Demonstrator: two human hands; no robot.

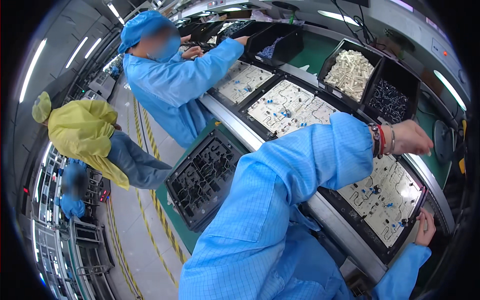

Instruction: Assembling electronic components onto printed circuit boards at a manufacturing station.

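Note:
My left hand [409,138], with bracelets and a red cord at its wrist, hangs above the far edge of the nearest circuit board [384,197]. Its fingers are drawn together; whatever they may hold is too small to make out. Blue, black and pale components stand on that board, which sits in a black carrier frame [367,234]. At the frame's right edge rests my right hand [426,228], fingers apart and touching the rim. My left sleeve hides part of this board and of the second board [295,107] beyond it.
Black bins hold white parts [350,72] and dark small parts [387,101] behind the boards. An empty-looking black carrier [205,180] lies left of the metal rail [240,129]. A blue-clad co-worker [170,75] handles parts farther along; a yellow-clad person [82,137] bends in the aisle.

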